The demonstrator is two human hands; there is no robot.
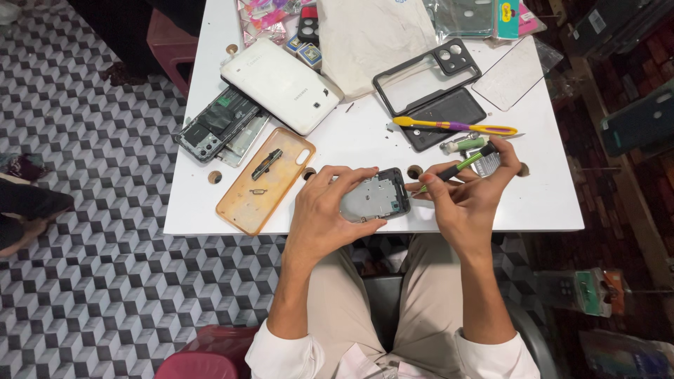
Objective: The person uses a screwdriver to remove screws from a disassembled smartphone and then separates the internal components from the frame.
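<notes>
left grip (324,210) clasps the grey phone frame (375,195); right grip (470,196) pinches a green-black screwdriver (460,165).

The phone frame (375,195) is a small, dark-edged rectangular shell with a bare grey metal plate inside and a black rim around it; it lies open side up and slightly tilted, at the near edge of the white table (365,133), just right of the orange phone case (263,181). The screwdriver (456,168) is slim, with a green shaft and black grip. It slants from upper right down to lower left, its tip meeting the frame's right edge, well right of the orange phone case.
</notes>
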